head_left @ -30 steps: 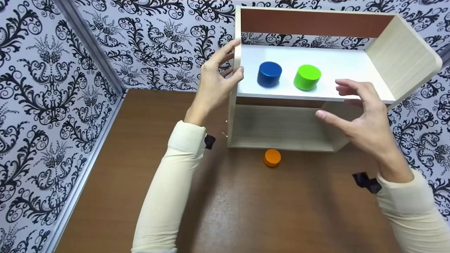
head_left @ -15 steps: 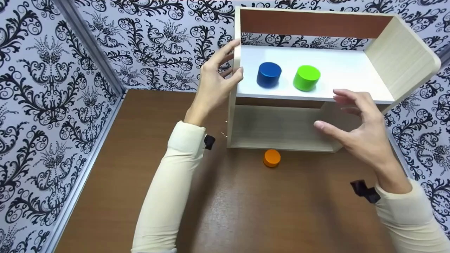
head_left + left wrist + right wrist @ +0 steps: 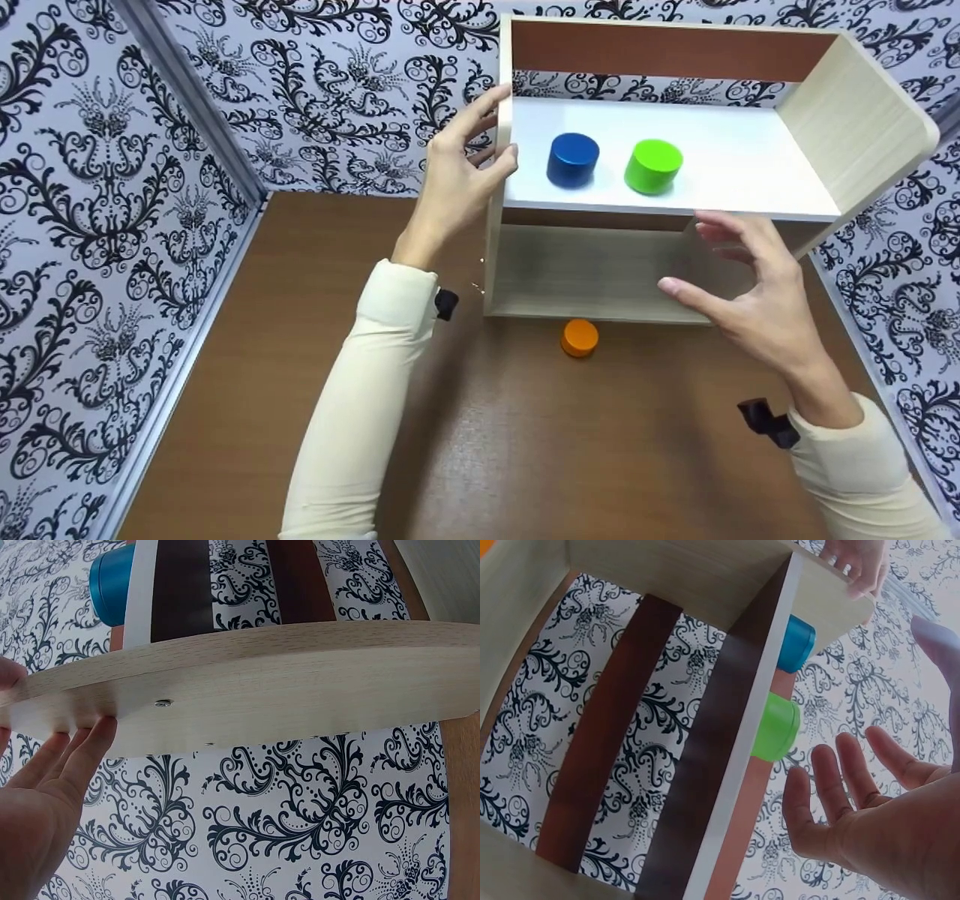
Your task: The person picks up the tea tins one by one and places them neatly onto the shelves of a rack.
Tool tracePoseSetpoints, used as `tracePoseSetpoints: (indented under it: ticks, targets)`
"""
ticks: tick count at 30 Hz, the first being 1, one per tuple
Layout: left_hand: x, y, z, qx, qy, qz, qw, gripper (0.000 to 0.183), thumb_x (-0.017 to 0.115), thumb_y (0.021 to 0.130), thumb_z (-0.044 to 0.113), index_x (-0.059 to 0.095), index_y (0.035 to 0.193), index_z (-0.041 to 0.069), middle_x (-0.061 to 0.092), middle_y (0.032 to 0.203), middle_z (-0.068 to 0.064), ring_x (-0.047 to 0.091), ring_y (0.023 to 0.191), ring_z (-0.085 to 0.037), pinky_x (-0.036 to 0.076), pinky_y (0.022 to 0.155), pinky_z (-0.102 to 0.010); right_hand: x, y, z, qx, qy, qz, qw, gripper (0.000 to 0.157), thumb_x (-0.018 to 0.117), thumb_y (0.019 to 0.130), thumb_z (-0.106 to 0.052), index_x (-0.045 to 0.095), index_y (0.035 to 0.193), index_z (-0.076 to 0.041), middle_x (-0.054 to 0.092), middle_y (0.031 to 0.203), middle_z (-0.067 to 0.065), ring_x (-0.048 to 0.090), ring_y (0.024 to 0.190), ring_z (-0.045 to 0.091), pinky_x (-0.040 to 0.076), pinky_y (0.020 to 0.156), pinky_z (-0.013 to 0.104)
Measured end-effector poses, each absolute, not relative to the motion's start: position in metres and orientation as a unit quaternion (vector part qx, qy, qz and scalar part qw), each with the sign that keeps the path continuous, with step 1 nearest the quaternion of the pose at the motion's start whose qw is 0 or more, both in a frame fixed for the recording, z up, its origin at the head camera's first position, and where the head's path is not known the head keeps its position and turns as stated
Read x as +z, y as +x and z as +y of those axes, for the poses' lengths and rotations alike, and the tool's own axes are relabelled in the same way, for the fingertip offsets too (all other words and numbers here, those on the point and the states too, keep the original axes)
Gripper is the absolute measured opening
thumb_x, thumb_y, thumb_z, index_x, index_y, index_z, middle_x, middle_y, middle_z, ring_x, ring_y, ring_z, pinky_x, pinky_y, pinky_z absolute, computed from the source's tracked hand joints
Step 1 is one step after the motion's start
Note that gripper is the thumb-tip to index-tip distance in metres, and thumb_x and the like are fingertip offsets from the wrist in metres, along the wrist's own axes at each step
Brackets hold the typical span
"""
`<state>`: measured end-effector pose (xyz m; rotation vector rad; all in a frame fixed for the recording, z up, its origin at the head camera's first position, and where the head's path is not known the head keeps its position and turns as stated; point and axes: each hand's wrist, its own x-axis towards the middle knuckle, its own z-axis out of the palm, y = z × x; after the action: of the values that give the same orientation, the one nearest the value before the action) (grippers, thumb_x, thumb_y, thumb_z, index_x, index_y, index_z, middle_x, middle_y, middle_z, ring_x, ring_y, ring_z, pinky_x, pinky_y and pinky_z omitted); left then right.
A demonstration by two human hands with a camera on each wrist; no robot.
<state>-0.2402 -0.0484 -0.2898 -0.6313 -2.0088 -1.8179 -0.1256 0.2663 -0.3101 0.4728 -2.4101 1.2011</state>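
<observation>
My left hand (image 3: 465, 161) holds the left side panel (image 3: 505, 135) of a small wooden shelf unit. In the left wrist view its fingers (image 3: 86, 757) lie along the panel's outer face, with the thumb (image 3: 10, 673) at the edge. My right hand (image 3: 765, 292) hovers before the unit's right part, fingers spread and holding nothing. On the white upper shelf (image 3: 735, 165) stand a blue cylinder (image 3: 572, 160) at left and a green cylinder (image 3: 653, 166) beside it. An orange cylinder (image 3: 580, 338) stands on the table just in front of the unit.
The unit's lower compartment (image 3: 592, 270) has a pale wooden floor. Its right side panel (image 3: 862, 120) stands behind the right hand. A brown table (image 3: 487, 450) lies underneath, and patterned walls (image 3: 337, 90) rise behind and at both sides.
My right hand has moved downward and a little left, away from the white shelf, staying spread. The left hand and the cylinders have kept their places.
</observation>
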Motion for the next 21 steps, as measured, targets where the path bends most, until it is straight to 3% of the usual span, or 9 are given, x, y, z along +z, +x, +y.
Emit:
tracePoseSetpoints:
  ticks: [21]
  targets:
    - [-0.29,-0.239,-0.048,-0.642,-0.212,-0.717,0.169,0.06,0.068,0.09,-0.004,0.054,0.146,0.012,0.052,0.148,-0.007,0.054,0.129,-0.02,0.055,0.102,-0.026,-0.348,-0.121,0.263,0.471,0.152,-0.853,0.165,0.075,0.091,0.069,0.002,0.063,0.137,-0.014,0.058,0.126,0.001,0.053,0.116,0.018,0.046,0.095,0.022]
